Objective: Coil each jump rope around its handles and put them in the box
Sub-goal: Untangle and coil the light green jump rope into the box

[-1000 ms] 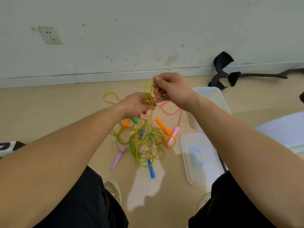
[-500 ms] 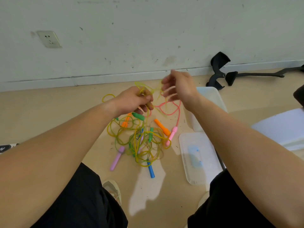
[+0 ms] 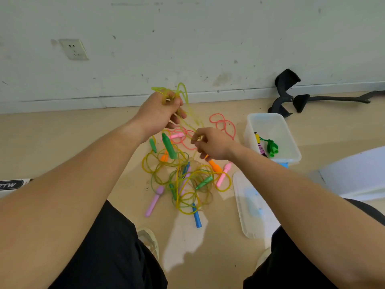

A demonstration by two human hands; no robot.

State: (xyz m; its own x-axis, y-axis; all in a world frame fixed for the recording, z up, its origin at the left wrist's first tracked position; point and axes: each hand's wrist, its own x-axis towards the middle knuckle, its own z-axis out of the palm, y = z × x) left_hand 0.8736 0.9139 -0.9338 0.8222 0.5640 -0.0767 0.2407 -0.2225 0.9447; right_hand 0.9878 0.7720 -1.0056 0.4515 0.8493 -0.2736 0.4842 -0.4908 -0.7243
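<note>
1. Hands over a tangle of jump ropes on the floor (image 3: 62, 142): my left hand (image 3: 160, 110) is raised toward the wall, fingers curled round a bunch of yellow rope (image 3: 190, 117) loops. My right hand (image 3: 214, 146) sits lower and just beside it, pinching a strand of the same rope between thumb and fingers.

2. Below the hands, the rope runs down into the tangle (image 3: 183, 180) between my knees. There it is looped through other cords and their handles, among them a green handle (image 3: 169, 148), a pink handle (image 3: 177, 136) and a blue handle (image 3: 196, 215). I cannot tell which handles belong to the yellow rope.

3. To the right of the pile stands the clear box (image 3: 268, 125), open, with its lid (image 3: 248, 205) flat on the floor nearer me. A coiled green rope (image 3: 271, 148) already lies inside, beside a dark item I cannot make out. I judge the job to be at an early stage.

4. I judge the rope to be light, thin and limp, with some spring in it. It will not hold a shape by itself and will likely snag on its neighbours if pulled hard.

5. The handles look stiff and easy to grip, so they are the place to take hold. One hand should hold both together while the other feeds the cord round them under light tension.
</note>
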